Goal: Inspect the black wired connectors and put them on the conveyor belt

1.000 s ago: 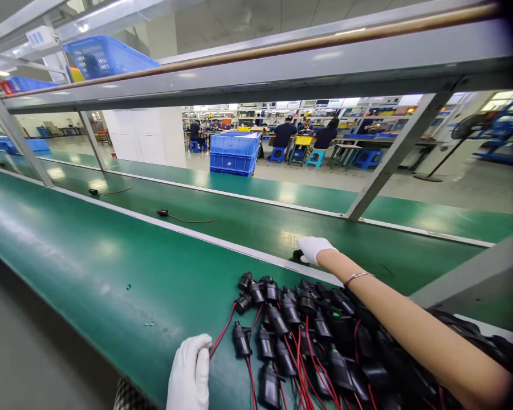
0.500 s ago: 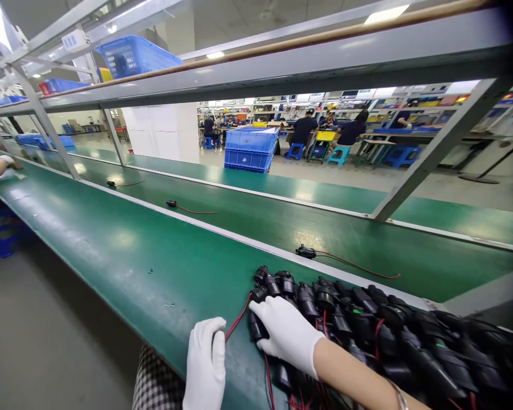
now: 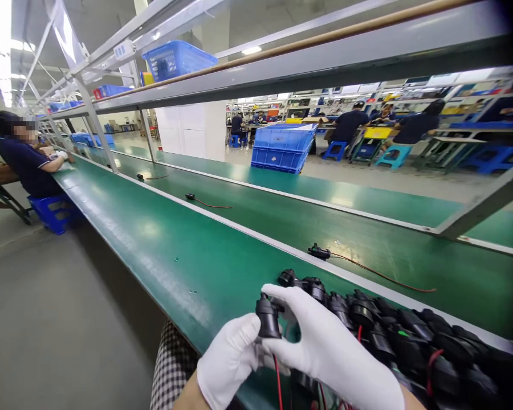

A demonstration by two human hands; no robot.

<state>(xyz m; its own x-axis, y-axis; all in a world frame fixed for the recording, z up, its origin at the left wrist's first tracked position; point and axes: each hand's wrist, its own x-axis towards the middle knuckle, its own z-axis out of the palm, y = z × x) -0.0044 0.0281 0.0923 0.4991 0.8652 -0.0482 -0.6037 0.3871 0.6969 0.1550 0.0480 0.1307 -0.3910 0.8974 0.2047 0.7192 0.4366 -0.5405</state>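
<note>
Far off to the left of the hands, a seated person (image 3: 28,162) in a dark top leans on the green counter (image 3: 154,239), sitting on a blue stool (image 3: 53,212). Near the bottom edge, the left hand (image 3: 229,364), in a white glove, closes around the lower end of a black socket part (image 3: 268,319), which stands upright between both hands with a red wire (image 3: 277,384) hanging from its base. The right hand (image 3: 329,347), also gloved in white, pinches the same part from the other side, its forefinger curled over the top. Just beyond and to the right of the hands lies a pile of similar black parts (image 3: 393,336) with red wires, touching one another on the counter. Farther out past the hands, on the green belt (image 3: 367,239), a single black part with a long red wire (image 3: 320,251) lies alone; two more lie well apart up the belt to the left. Overhead, a blue basket (image 3: 177,60) sits on the shelf rail.
</note>
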